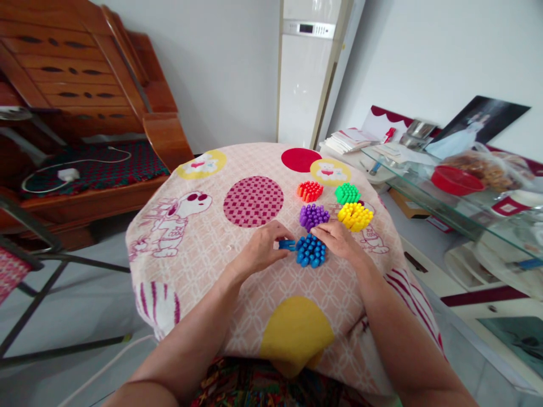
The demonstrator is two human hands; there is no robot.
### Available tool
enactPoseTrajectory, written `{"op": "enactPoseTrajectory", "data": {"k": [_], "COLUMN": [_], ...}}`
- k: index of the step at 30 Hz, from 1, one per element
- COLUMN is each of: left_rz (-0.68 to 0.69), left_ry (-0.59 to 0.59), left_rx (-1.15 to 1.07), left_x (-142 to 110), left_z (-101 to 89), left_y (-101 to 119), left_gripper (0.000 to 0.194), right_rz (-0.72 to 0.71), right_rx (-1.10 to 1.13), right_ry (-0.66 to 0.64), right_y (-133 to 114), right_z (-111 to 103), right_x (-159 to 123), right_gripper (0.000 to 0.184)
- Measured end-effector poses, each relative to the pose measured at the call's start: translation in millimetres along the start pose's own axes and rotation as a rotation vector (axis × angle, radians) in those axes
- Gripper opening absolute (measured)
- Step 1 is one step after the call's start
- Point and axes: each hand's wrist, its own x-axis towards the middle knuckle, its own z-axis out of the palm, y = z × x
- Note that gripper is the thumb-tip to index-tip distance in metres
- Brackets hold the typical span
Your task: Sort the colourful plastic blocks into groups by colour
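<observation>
Pink cloth is spread underneath. Blue sticks are pinched by the left hand, just beside the blue bunch. At its far edge the right hand is set, perhaps for steadying (whether it pinches cannot be told). Sticks are grouped by colour, probably against mixing.

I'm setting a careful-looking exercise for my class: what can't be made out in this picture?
Head view: the palm, hidden by the back of the right hand.
Head view: the exact number of blue sticks, which cover one another.
Head view: any reading on the display, too small.
Head view: part of the metal-legged seat, cut off by the left edge.
</observation>
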Motion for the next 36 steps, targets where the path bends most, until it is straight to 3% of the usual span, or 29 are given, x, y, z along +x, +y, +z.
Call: {"op": "enactPoseTrajectory", "data": {"k": [4,11,21,24,28,32,36], "left_rz": [0.011,-0.141,-0.166,-0.180,-0.208,-0.222,-0.219], "left_ry": [0.027,-0.018,-0.020,0.013,0.080,0.037,0.019], "left_rx": [-0.039,-0.139,-0.214,-0.213,-0.007,0.146,0.241], "left_x": [0.3,-0.3,-0.3,-1.3,-1.1,1.3,4.7], "left_z": [6.3,10.0,26.8,16.1,3.6,10.4,20.2], "left_y": [2.5,1.8,-1.3,-13.5,-29.5,-34.5,-35.0], "left_gripper": [0.022,0.019,0.027,0.027,0.008,0.009,0.011], "right_rz": [0.003,0.026,-0.002,0.057,0.185,0.234,0.301], "right_rx": [0.004,0.013,0.017,0.050,0.125,-0.013,-0.053], "right_ry": [0.002,0.000,0.013,0.094,0.221,0.322,0.536], "right_y": [-0.2,-0.6,-4.6,-3.1,1.9,11.5,25.5], "right_z": [0.4,0.5,-0.6,-2.8,-7.3,-1.6,13.6], "right_x": [0.4,0.2,-0.3,-0.6,-0.7,0.8,0.7], "right_gripper": [0.044,0.044,0.044,0.045,0.045,0.049,0.050]}}
